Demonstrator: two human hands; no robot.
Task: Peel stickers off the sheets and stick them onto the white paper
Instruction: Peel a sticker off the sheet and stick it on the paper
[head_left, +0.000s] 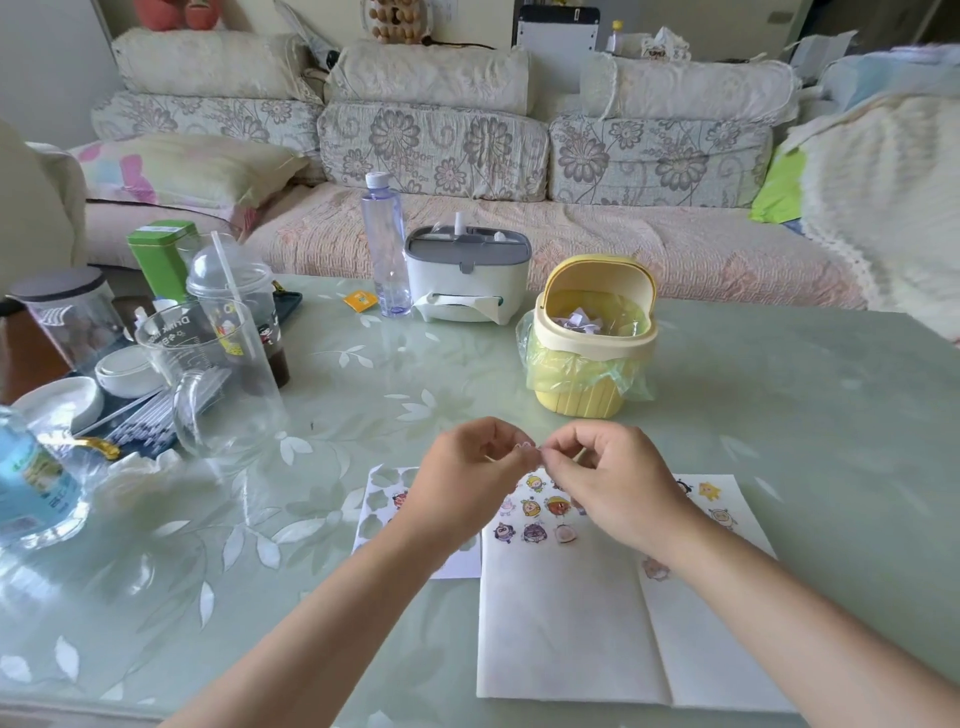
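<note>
My left hand (467, 478) and my right hand (608, 483) meet above the table, fingertips together, both pinching a small pale sticker (525, 448). Under them lies the white paper (566, 623), folded down the middle, with several cartoon stickers (535, 512) stuck near its top edge and more on its right half. A sticker sheet (382, 501) with several empty cut-outs lies to the left, partly tucked under the paper and hidden in part by my left wrist.
A yellow mini bin (592, 338) with a green liner stands just beyond my hands. Further back are a tissue box (467, 275) and a clear bottle (385, 249). Cups, jars and dishes (208, 338) crowd the table's left side. A sofa runs behind.
</note>
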